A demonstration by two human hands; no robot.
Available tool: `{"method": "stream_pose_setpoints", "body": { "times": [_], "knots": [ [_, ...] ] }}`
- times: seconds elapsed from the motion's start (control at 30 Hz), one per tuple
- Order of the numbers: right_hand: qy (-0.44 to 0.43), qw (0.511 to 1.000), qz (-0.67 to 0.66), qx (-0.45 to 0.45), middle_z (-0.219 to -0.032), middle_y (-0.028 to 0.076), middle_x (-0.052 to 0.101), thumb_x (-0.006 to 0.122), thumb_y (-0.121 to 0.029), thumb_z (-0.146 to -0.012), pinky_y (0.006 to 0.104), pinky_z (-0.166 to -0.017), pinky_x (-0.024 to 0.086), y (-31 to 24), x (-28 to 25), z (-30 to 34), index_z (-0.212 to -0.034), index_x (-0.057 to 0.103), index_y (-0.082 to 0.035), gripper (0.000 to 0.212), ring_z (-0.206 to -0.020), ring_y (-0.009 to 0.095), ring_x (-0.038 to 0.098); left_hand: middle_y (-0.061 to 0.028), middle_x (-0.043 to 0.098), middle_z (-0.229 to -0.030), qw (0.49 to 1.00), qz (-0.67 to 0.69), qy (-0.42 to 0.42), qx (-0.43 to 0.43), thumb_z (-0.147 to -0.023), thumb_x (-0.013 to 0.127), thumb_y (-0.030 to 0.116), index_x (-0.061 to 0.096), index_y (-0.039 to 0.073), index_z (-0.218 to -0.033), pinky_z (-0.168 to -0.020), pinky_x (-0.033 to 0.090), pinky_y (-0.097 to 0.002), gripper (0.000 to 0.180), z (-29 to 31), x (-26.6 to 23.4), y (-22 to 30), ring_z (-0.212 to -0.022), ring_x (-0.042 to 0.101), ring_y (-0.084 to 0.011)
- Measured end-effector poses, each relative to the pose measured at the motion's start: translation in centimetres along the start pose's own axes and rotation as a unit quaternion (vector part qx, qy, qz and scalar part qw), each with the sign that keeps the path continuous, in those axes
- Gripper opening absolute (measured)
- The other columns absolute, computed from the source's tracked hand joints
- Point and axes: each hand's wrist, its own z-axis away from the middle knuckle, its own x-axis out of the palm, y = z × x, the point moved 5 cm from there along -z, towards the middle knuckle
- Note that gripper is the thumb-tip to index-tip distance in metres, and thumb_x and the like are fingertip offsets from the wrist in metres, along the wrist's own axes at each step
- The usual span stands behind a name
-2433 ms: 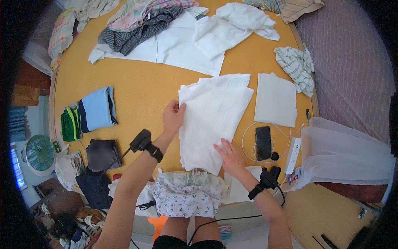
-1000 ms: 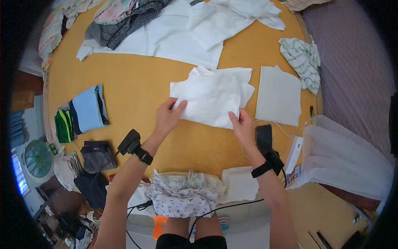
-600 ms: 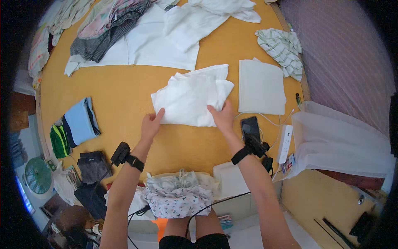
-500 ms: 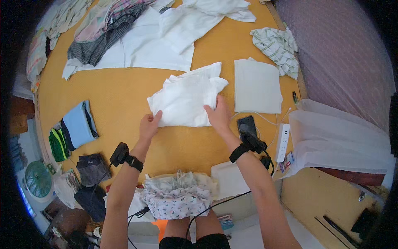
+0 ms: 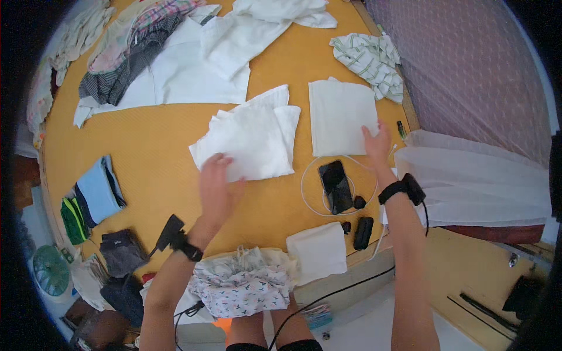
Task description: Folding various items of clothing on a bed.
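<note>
A loosely folded white garment (image 5: 252, 140) lies on the yellow mat in front of me, its upper edges uneven. My left hand (image 5: 218, 190) is at the garment's lower left edge, fingers stretched and thumb apart, slightly blurred. To the right lies a neatly folded square white cloth (image 5: 341, 120). My right hand (image 5: 377, 143) reaches that cloth's right edge, with its thumb over the cloth and its fingers spread away from the thumb. Neither hand lifts anything.
Below the right cloth are a black phone (image 5: 335, 187), a white cable (image 5: 303, 190) and a black case (image 5: 363, 233). Unfolded white clothes (image 5: 193, 70) spread at the back; a striped cloth (image 5: 372, 64) lies far right. Folded blue clothing (image 5: 100, 187) sits at left, patterned fabric (image 5: 243, 286) near my lap.
Both hands have let go of the white garment, which now lies flatter. My right hand has moved right to the square cloth; the left stays near the garment. The view has shifted right.
</note>
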Motion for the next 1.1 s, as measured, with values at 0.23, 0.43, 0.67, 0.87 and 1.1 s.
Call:
{"method": "stream_pose_setpoints", "body": {
  "times": [0.23,0.43,0.67,0.87,1.1],
  "knots": [
    [-0.054,0.995,-0.038,-0.078,-0.101,0.023,0.052,0.063,-0.027,-0.073,0.0404,-0.089,0.036,3.7,2.1,-3.4,-0.127,0.037,-0.004,0.064,-0.100,0.036,0.048,-0.0167,0.028,-0.133,0.978,-0.131,-0.147,0.063,-0.062,0.068,0.020,0.033,0.008,-0.129,-0.103,0.015,-0.0513,0.077,0.4,7.7,4.6,-0.125,0.025,-0.0330],
    [-0.128,0.977,0.135,-0.106,-0.094,0.024,0.051,0.059,-0.027,-0.078,0.0446,-0.080,0.038,-0.4,4.0,-1.3,-0.131,0.033,-0.023,0.060,-0.091,0.037,0.049,-0.0158,0.027,-0.135,0.974,-0.177,-0.136,0.043,-0.070,0.062,0.025,0.033,0.021,-0.132,-0.102,0.012,-0.0541,0.069,0.8,9.6,2.3,-0.126,0.024,-0.0320],
    [-0.182,0.963,0.191,-0.048,-0.097,0.027,0.048,0.057,-0.026,-0.080,0.0461,-0.078,0.037,6.9,-0.4,-3.2,-0.130,0.035,-0.019,0.055,-0.090,0.040,0.046,-0.0171,0.031,-0.133,0.976,-0.132,-0.168,0.053,-0.074,0.058,0.032,0.035,0.026,-0.131,-0.099,0.016,-0.0571,0.062,-1.0,13.7,8.1,-0.124,0.027,-0.0328],
    [-0.119,0.960,0.213,-0.134,-0.124,0.030,0.032,0.059,-0.028,-0.078,0.0453,-0.098,0.025,3.5,-3.7,-2.8,-0.132,0.032,-0.016,0.061,-0.118,0.041,0.029,-0.0151,0.044,-0.122,0.953,0.081,-0.291,0.021,-0.075,0.059,0.036,0.049,0.015,-0.118,-0.094,0.034,-0.0432,0.049,-2.7,13.9,15.4,-0.113,0.042,-0.0315],
    [-0.404,0.888,0.042,-0.215,-0.133,0.031,0.019,0.068,-0.029,-0.069,0.0537,-0.095,0.028,-15.1,3.0,5.3,-0.135,0.022,-0.025,0.080,-0.122,0.046,0.023,-0.0135,0.056,-0.105,0.995,-0.035,-0.069,-0.062,-0.075,0.059,0.022,0.060,0.009,-0.097,-0.089,0.039,-0.0369,0.025,-17.0,8.2,0.1,-0.104,0.049,-0.0300]
  ]
}}
